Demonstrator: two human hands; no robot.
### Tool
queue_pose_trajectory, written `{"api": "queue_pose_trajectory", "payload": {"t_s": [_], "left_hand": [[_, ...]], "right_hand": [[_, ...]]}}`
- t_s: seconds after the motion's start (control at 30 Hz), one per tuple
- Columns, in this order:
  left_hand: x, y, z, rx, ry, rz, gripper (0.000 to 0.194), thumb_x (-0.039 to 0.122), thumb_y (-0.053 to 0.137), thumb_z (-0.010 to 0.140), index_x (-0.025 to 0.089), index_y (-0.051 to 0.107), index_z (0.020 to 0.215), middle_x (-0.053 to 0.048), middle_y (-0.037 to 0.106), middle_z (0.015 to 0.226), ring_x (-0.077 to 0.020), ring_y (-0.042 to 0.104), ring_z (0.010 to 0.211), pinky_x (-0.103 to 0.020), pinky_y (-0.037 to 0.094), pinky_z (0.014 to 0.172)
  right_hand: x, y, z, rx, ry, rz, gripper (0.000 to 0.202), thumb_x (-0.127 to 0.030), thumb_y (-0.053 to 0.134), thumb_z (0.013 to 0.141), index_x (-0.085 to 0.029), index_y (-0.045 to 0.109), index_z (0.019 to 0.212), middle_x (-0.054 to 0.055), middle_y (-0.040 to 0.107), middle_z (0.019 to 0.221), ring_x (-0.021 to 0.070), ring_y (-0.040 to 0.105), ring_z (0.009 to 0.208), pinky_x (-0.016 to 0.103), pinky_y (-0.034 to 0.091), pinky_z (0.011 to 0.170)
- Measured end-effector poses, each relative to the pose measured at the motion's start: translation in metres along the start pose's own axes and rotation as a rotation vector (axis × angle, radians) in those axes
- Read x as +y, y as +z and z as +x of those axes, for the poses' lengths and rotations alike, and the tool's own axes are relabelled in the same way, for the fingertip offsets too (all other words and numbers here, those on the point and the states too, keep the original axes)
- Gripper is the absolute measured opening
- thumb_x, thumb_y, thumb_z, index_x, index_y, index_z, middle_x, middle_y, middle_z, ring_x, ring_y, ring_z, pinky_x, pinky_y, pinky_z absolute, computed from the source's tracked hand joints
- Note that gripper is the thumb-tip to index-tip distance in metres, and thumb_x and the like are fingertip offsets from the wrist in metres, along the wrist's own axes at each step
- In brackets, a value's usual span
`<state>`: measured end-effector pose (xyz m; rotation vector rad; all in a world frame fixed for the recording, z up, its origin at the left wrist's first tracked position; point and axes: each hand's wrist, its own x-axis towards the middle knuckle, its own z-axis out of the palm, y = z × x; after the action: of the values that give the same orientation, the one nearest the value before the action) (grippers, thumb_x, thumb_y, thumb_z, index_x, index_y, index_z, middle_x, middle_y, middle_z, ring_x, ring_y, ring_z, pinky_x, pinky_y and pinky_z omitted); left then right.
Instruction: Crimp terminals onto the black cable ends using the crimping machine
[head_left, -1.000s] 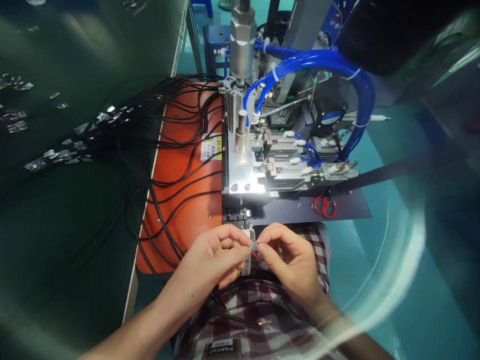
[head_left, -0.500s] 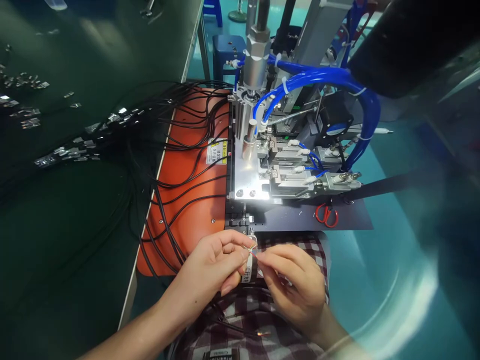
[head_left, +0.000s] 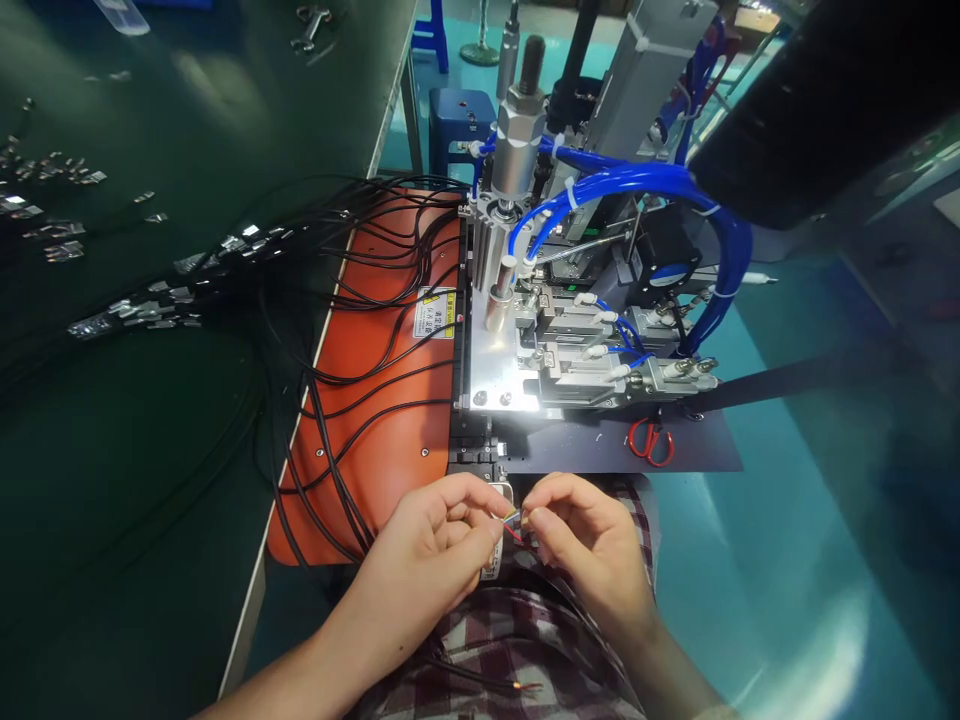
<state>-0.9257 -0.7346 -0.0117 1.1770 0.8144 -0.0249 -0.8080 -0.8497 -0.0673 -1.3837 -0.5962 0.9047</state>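
Near side of the machine [head_left: 491, 365], the left hand [head_left: 442, 545] pinches fine coloured wires [head_left: 512, 518]; the right hand [head_left: 592, 540] is narrowed beside them, whether gripping one I can't tell. A slack left pinch might let them splay.

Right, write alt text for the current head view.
A left hand pinches thin coloured wires above a plaid-clad lap, the right hand close beside. Behind, black cables run across an orange panel to a metal machine with blue tubes; a red-handled tool lies at its near side.
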Motion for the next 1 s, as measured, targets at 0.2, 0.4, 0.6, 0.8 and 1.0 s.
{"api": "queue_pose_trajectory", "payload": {"t_s": [0.2,0.4,0.6,0.8,1.0], "left_hand": [[0.0009,0.001,0.0005,0.014,-0.012,-0.029,0.024,0.035,0.064,0.075,0.015,0.056,0.086,0.009,0.042,0.051,-0.0039,0.032,0.04,-0.016,0.02,0.038],[0.0033,0.0005,0.0003,0.016,-0.027,-0.007,0.023,0.034,0.061,0.077,0.015,0.055,0.087,0.01,0.041,0.051,-0.0031,0.03,0.039,-0.015,0.019,0.038],[0.004,0.0021,0.0001,0.025,-0.039,0.019,0.023,0.034,0.061,0.076,0.015,0.054,0.086,0.009,0.042,0.051,-0.0034,0.032,0.04,-0.015,0.02,0.038],[0.0037,0.0027,0.0001,0.02,-0.035,0.001,0.025,0.036,0.062,0.075,0.015,0.054,0.086,0.009,0.041,0.051,-0.0032,0.031,0.039,-0.015,0.019,0.037],[0.0046,0.0019,-0.0012,0.017,-0.038,-0.009,0.026,0.037,0.064,0.074,0.015,0.053,0.084,0.009,0.041,0.051,-0.0028,0.03,0.039,-0.015,0.018,0.037]], "right_hand": [[-0.0007,0.004,0.0046,-0.097,0.092,0.182,0.016,-0.032,0.068,0.083,-0.018,0.064,0.076,-0.005,0.051,0.057,0.007,0.04,0.045,0.019,0.035,0.044],[0.0028,0.0042,0.0052,-0.126,0.157,0.262,0.019,-0.033,0.071,0.08,-0.017,0.062,0.073,-0.005,0.051,0.056,0.0058,0.037,0.043,0.019,0.029,0.042],[0.0018,0.0044,0.0055,-0.127,0.192,0.338,0.024,-0.038,0.071,0.079,-0.017,0.062,0.074,-0.005,0.052,0.058,0.006,0.037,0.044,0.02,0.029,0.044],[0.0033,0.0042,0.0051,-0.148,0.212,0.347,0.022,-0.035,0.074,0.077,-0.017,0.061,0.072,-0.006,0.049,0.057,0.0059,0.035,0.044,0.02,0.027,0.044],[0.0006,0.0063,0.0062,-0.144,0.223,0.37,0.025,-0.038,0.074,0.075,-0.017,0.06,0.071,-0.006,0.047,0.055,0.0063,0.034,0.043,0.021,0.026,0.043]]}}
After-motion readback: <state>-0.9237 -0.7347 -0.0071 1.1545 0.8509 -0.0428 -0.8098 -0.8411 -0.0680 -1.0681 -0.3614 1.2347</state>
